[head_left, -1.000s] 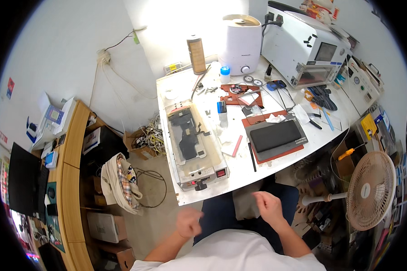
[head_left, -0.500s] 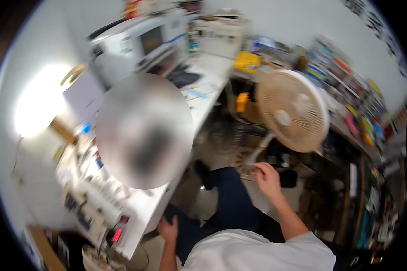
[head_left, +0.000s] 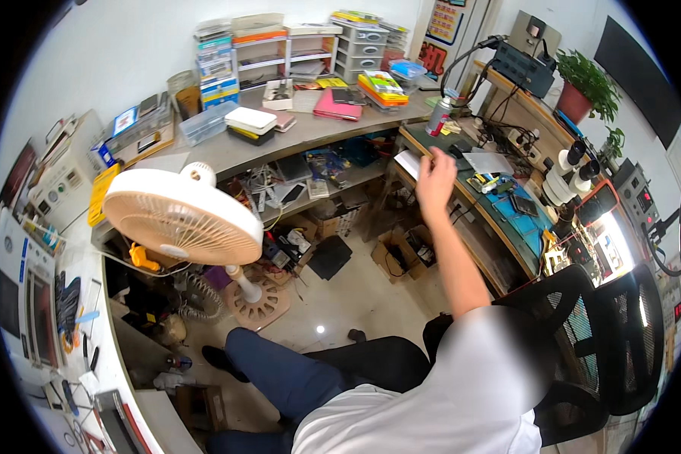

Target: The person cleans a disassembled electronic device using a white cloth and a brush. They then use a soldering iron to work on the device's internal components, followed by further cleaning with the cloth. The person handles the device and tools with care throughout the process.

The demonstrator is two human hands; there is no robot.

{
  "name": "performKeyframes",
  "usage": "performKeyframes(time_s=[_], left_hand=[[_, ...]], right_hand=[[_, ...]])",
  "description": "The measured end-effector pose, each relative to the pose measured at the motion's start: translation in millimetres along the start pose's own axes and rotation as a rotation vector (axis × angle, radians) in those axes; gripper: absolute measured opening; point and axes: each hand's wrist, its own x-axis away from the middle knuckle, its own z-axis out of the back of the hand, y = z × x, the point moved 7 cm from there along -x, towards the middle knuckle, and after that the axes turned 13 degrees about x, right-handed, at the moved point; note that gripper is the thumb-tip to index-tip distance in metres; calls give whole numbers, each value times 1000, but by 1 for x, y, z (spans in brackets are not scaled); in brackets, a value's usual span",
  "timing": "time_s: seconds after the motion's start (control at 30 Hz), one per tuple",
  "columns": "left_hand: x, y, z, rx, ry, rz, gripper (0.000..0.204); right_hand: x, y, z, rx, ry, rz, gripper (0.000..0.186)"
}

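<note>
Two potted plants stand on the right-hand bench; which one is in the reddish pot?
The larger, bushier plant at the far end of the bench, beside the dark box of equipment. The smaller plant stands nearer; its pot cannot be made out.

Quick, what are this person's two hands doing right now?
Right hand: raised over the bench edge, loosely curled, seemingly empty.
Left hand: not in view.
</note>
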Motion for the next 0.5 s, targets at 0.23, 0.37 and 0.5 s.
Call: performKeyframes(time_s=[0.23,0.37,0.5], left_hand=[[21,10,-33,94,-74,112,80],[25,1,-40,151,-108,176,77],[39,-24,-2,315,-124,249,74]], right_hand=[[-58,221,-68,469,-414,-353,30],[-66,282,-61,928,-273,-363,27],[-36,381,-79,875,-845,-415,31]])
